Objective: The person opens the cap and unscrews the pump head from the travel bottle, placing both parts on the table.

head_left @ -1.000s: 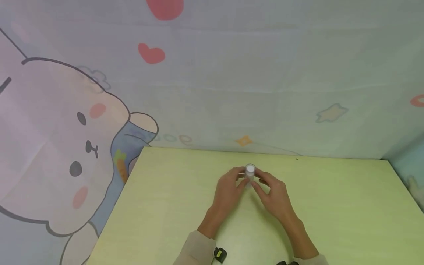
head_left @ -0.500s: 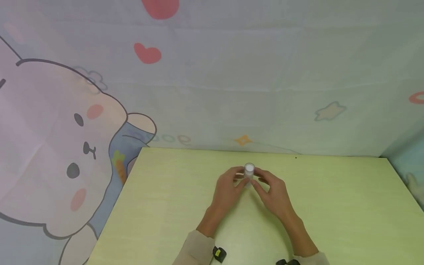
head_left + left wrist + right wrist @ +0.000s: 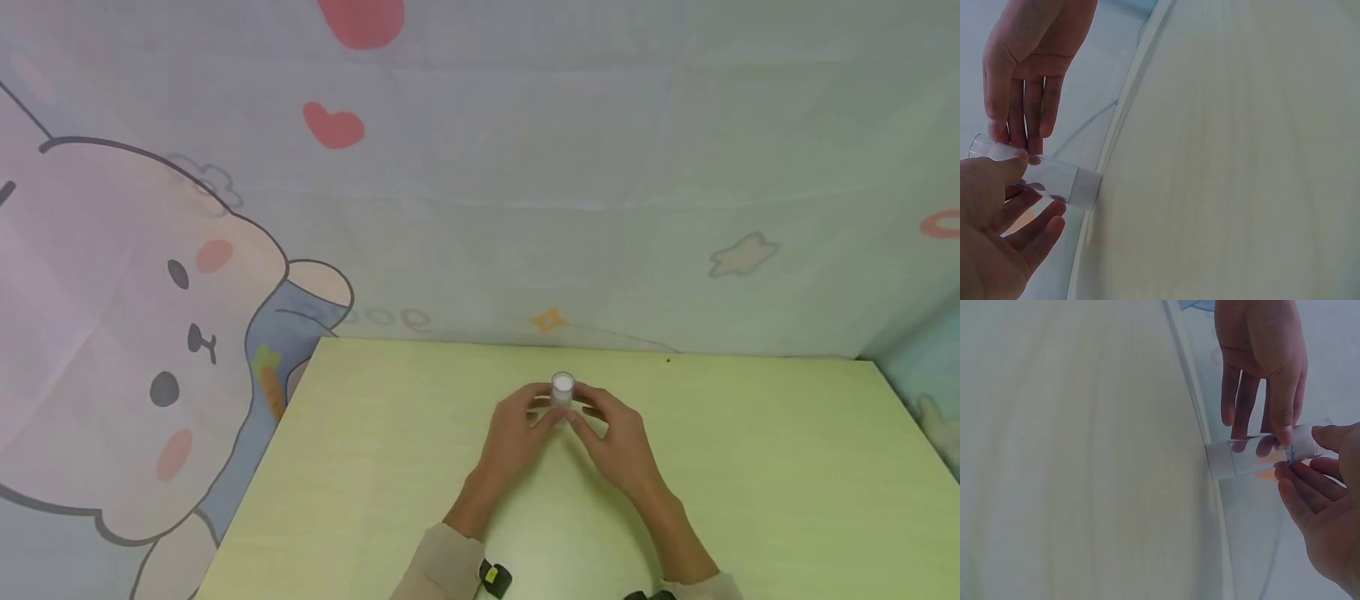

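Observation:
A small clear cylindrical bottle [image 3: 562,390] stands upright on the table, held between both hands. Its bottom end is a white band [image 3: 1087,189], and white also shows inside its top end. From the left side, my left hand [image 3: 512,437] pinches the upper part, thumb in front and fingers behind. My right hand [image 3: 621,440] holds it from the other side, thumb on the near face. Through the clear wall in the right wrist view, fingertips [image 3: 1265,447] show behind the bottle.
The pale yellow-green table [image 3: 787,467] reaches toward a printed cloth backdrop [image 3: 525,167] hanging behind its far edge. A tiny dark speck [image 3: 668,361] lies near that edge. A dark wrist strap [image 3: 495,577] sits at the left sleeve cuff.
The head view has shifted slightly. Both hands keep the same hold on the bottle, which stays in place on the table.

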### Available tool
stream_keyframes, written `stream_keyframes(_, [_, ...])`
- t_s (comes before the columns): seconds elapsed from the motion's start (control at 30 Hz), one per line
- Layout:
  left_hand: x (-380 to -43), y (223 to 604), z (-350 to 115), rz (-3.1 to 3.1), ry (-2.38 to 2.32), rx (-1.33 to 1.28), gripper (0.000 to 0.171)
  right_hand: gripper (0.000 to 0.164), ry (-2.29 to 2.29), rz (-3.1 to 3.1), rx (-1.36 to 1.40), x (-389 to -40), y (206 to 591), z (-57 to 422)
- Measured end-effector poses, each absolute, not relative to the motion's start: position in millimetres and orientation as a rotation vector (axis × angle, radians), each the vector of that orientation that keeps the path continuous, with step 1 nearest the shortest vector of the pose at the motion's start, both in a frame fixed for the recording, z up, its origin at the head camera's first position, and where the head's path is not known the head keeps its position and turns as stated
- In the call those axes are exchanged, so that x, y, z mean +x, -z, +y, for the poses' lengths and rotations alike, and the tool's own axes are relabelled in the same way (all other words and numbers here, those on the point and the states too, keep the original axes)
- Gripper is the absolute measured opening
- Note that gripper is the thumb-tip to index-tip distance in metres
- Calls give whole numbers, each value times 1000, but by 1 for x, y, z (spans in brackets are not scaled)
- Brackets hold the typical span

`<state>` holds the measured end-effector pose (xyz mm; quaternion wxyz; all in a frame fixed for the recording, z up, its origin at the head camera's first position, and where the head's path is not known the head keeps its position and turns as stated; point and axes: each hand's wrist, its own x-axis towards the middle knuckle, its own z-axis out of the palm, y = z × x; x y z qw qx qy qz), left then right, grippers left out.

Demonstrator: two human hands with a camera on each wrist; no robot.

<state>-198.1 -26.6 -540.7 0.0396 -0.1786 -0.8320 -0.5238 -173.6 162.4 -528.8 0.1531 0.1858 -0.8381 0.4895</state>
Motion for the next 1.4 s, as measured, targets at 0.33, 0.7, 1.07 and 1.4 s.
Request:
stream_keyframes(0.33, [-197, 542, -22, -2544, 1623, -520, 41, 42, -1418, -2390, 533, -174, 530, 161])
stream_keyframes(0.7, [-200, 538, -23, -2548, 1645, -512, 41, 41, -1415, -2392, 546, -176, 525, 160])
stream_keyframes(1.07, [-201, 543, -21, -2539, 1725, -510, 43, 42, -1395, -2375, 502, -175, 527, 160])
stream_keyframes(1.4, [-202, 542, -24, -2530, 1716, -532, 42, 55, -1374, -2304, 508, -175, 524, 156])
